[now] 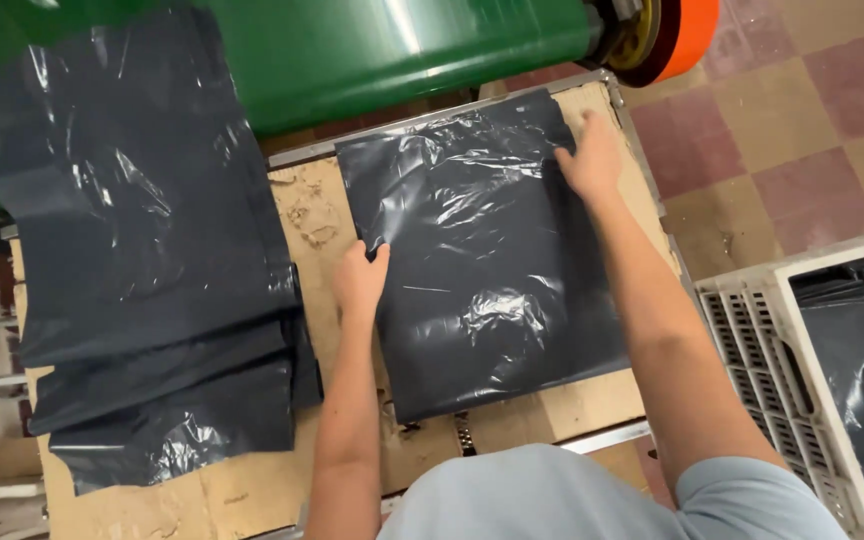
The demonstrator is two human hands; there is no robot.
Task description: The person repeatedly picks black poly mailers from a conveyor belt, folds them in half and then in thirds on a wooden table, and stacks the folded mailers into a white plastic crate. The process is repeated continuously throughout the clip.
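Looking down from a head-worn camera, we see two bare forearms reaching forward over a worn wooden worktable (572, 405) with a metal edge. Flat on the table, in the middle of the view, lies a dark grey plastic bag (482, 260), glossy and wrinkled, roughly rectangular, its top edge near the far rim of the table. Our left hand (360, 280) rests at the bag's left edge, about halfway down, fingers together and lying open, the fingertips touching the plastic. Our right hand (590, 158) lies palm down on the bag's upper right corner, fingers spread and open, pressing on the plastic rather than closing round it. Neither hand grips anything.

To the left of the bag, apart from it across a strip of bare wood, a stack of similar dark plastic bags (152, 300) lies fanned out in overlapping layers; its upper part runs up toward a large green machine roller (392, 50) at the top of the view. An orange round part (687, 35) sits at the roller's right end. On the right, below table level, a pale plastic crate (762, 350) holds more dark bags. The floor is checkered tile (802, 130) in red and tan
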